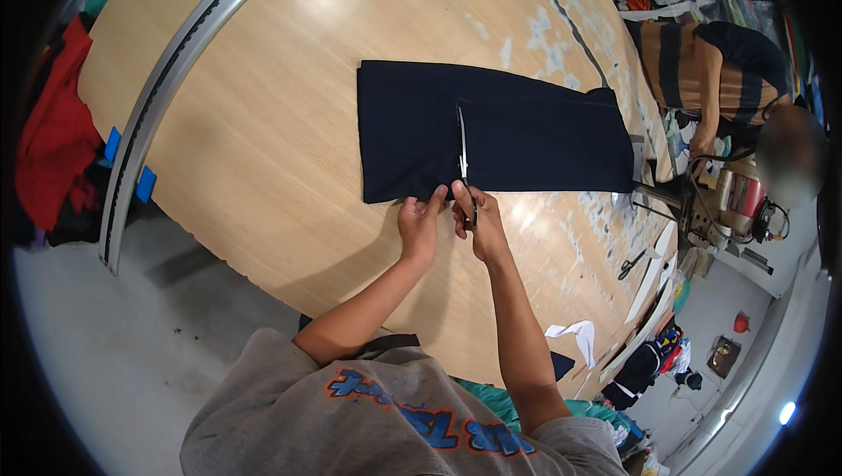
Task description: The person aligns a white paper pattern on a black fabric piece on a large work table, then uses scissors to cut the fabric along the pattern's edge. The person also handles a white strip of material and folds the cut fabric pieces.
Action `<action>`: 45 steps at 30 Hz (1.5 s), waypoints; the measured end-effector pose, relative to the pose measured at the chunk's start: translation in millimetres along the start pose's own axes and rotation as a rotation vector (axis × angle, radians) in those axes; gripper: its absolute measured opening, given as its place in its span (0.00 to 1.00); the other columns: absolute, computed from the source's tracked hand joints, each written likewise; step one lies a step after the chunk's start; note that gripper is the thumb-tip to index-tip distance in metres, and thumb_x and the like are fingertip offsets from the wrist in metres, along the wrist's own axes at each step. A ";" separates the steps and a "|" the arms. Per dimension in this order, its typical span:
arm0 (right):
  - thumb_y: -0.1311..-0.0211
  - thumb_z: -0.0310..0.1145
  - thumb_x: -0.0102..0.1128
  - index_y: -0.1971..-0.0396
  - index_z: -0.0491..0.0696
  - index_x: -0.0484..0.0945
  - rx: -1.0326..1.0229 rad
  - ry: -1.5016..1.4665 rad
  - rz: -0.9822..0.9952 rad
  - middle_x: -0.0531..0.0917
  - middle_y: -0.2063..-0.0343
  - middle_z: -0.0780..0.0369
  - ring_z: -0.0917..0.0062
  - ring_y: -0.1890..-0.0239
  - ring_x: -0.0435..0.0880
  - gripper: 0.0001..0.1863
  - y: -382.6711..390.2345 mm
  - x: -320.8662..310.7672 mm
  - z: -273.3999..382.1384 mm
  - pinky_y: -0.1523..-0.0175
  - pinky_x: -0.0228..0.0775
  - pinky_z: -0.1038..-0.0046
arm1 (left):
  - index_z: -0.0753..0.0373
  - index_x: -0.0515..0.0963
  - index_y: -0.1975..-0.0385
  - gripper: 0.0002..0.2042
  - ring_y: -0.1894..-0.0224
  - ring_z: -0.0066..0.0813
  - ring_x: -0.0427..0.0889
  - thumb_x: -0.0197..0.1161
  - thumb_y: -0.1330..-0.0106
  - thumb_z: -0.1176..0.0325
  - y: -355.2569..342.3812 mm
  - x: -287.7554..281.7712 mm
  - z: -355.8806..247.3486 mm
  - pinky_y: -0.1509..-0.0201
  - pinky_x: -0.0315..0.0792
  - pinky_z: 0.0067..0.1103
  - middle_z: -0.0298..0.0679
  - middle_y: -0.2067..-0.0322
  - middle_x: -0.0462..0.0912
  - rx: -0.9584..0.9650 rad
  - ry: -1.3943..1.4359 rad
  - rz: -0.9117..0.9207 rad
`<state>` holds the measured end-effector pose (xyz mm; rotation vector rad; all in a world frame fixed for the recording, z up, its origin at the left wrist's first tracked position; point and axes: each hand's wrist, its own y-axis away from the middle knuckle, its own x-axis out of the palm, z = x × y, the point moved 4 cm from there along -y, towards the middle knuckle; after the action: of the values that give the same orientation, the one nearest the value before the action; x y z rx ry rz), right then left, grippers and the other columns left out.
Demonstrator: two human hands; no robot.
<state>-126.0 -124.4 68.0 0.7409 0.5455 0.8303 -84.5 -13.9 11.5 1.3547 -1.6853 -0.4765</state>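
A piece of dark navy cloth (544, 143) lies spread on the pale wooden table (263, 125) in front of me. My right hand (482, 217) is closed round the handles of a pair of scissors (463, 147). Their blades point away from me and lie over the cloth, seemingly together or nearly so. My left hand (421, 221) is at the near edge of the cloth, thumb and fingers closed on that edge, just left of the scissors. The fingertips of both hands almost meet.
A long metal rail (158, 112) with blue clips crosses the table's left side. Red cloth (57, 134) hangs beyond it. Right, a second pair of scissors (633, 264) and white strips (579, 336) lie near the edge. A person (719, 72) works by a machine (737, 204) at far right.
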 end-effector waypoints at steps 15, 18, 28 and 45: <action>0.34 0.62 0.69 0.74 0.49 0.77 -0.028 -0.057 -0.057 0.72 0.83 0.70 0.86 0.83 0.70 0.29 -4.4 6.0 15.3 0.79 0.59 0.80 | 0.64 0.76 0.61 0.13 0.59 0.23 0.84 0.73 0.29 0.63 -5.9 -1.2 5.9 0.51 0.77 0.22 0.38 0.62 0.87 0.041 0.063 0.024; 0.35 0.61 0.71 0.75 0.49 0.76 -0.036 -0.074 -0.068 0.72 0.84 0.70 0.86 0.83 0.70 0.28 -2.4 8.0 14.7 0.79 0.60 0.80 | 0.64 0.76 0.61 0.13 0.59 0.24 0.84 0.73 0.29 0.63 -6.5 -3.5 6.7 0.49 0.78 0.23 0.39 0.62 0.87 0.018 -0.030 0.008; 0.34 0.61 0.70 0.76 0.49 0.75 -0.049 -0.031 -0.024 0.71 0.84 0.69 0.86 0.84 0.70 0.29 -17.0 4.1 27.3 0.79 0.60 0.79 | 0.65 0.76 0.61 0.14 0.60 0.23 0.85 0.74 0.30 0.63 -7.1 -3.5 6.8 0.47 0.80 0.23 0.39 0.64 0.86 0.035 -0.017 -0.028; 0.34 0.63 0.69 0.74 0.49 0.75 -0.046 -0.031 -0.036 0.72 0.83 0.69 0.86 0.85 0.69 0.30 -25.7 2.1 34.0 0.80 0.57 0.81 | 0.65 0.78 0.53 0.14 0.55 0.22 0.85 0.72 0.29 0.65 -3.7 0.1 0.4 0.44 0.80 0.24 0.36 0.57 0.87 0.019 0.027 0.023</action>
<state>-89.7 -146.9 69.4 0.6989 0.5091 0.7946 -82.7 -15.3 8.6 1.3485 -1.6859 -0.4283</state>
